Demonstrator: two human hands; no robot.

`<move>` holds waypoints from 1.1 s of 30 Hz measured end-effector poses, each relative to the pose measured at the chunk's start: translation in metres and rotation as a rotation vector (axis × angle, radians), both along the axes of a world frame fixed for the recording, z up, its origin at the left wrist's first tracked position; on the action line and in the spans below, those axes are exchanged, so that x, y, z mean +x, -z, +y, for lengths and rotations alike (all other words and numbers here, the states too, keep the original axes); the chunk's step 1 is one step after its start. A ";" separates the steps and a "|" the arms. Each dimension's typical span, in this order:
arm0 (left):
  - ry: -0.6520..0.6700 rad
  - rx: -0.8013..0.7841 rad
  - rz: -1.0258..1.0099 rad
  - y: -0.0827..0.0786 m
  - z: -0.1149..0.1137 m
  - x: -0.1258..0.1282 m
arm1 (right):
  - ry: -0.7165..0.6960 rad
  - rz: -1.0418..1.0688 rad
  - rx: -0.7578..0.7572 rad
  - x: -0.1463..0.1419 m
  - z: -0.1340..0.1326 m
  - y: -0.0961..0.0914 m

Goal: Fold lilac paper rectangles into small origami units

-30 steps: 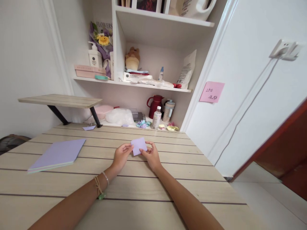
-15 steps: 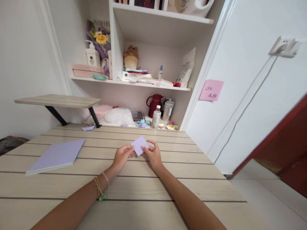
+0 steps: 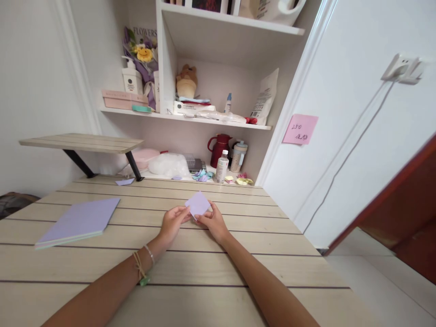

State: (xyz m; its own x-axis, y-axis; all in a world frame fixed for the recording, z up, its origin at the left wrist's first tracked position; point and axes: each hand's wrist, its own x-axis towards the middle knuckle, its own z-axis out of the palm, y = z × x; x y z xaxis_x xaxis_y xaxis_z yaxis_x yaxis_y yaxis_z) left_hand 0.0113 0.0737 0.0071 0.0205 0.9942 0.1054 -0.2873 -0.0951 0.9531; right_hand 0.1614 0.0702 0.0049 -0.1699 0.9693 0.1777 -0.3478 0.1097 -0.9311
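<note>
A small square of purple paper [image 3: 198,203] is held between my two hands above the middle of the table, one corner pointing away from me. My left hand [image 3: 174,222] pinches its left corner, thumb on top. On the other side, my right hand [image 3: 215,222] has its thumb at the near corner and a finger along the right edge. Whether the paper has folded layers, I cannot tell. To the left lies a stack of larger paper sheets [image 3: 80,220], purple on top with pale green and pink edges below.
A small raised wooden shelf [image 3: 81,142] on black legs stands at the back left, with a purple paper piece [image 3: 124,181] near it. Behind the table are a clear bottle [image 3: 222,167], a red jug [image 3: 219,151], a tumbler [image 3: 239,156] and several folded paper pieces [image 3: 203,175].
My right thumb has slid from the paper's right part down to its near corner. The paper has turned slightly and shifted a little away from me. My left hand keeps its pinch.
</note>
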 end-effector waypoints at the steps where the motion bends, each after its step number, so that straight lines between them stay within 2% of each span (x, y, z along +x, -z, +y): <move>1: -0.002 -0.002 -0.004 0.000 0.000 0.000 | 0.005 -0.007 0.000 0.000 0.001 0.001; 17: -0.071 -0.001 -0.056 0.003 0.002 0.001 | -0.027 -0.035 -0.040 0.002 0.003 0.003; 21: -0.058 0.003 -0.063 0.001 0.001 0.001 | -0.007 -0.042 -0.040 0.003 0.004 0.005; 27: -0.028 0.003 -0.035 0.000 0.001 0.001 | -0.054 -0.039 -0.059 0.005 0.004 0.000; 33: -0.006 0.010 0.001 0.002 0.003 0.003 | 0.038 0.044 -0.071 0.006 0.007 0.003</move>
